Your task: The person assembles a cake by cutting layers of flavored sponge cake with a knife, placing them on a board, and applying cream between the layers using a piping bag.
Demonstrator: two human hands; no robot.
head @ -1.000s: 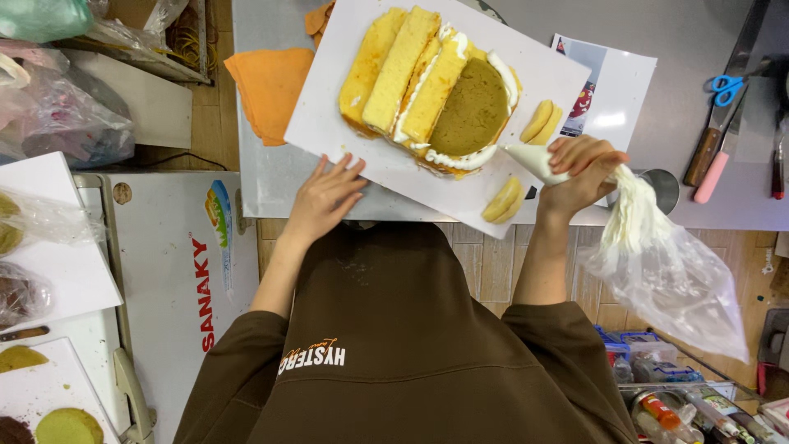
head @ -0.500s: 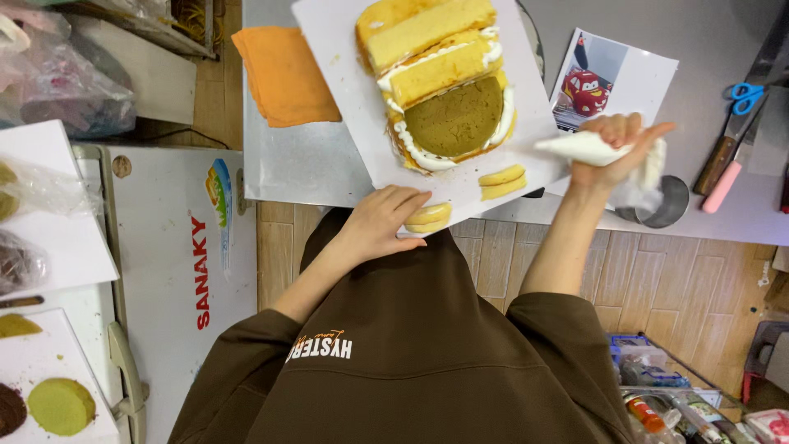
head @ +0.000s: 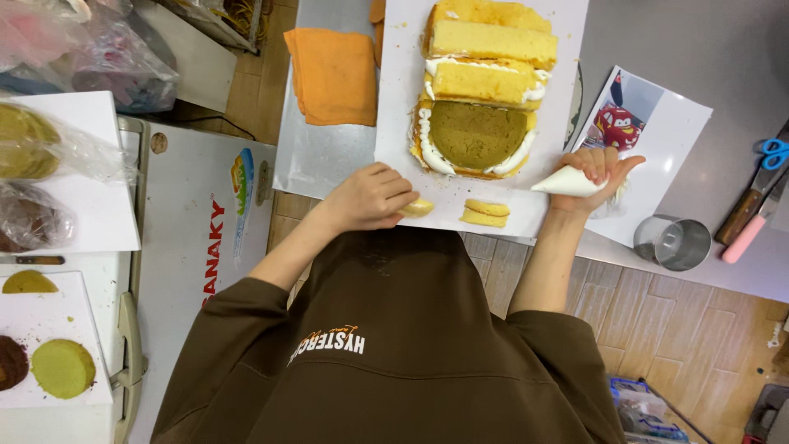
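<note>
A white board carries a yellow sponge cake cut in slabs with white cream between them and a green round layer at its near end. My left hand rests at the board's near edge, its fingers closed on a small yellow cake piece. Two more thin cake slices lie beside it on the board. My right hand grips a white piping bag, whose tip points left toward the board's right edge.
An orange cloth lies left of the board on the steel table. A printed picture of a red car, a metal cup, blue scissors and knives are at the right. Round cake layers sit on white boards at the left.
The board has turned so the cake runs straight away from me. My left hand moved onto a cake slice and closed on it. My right hand brought the piping bag lower, tip pointing left.
</note>
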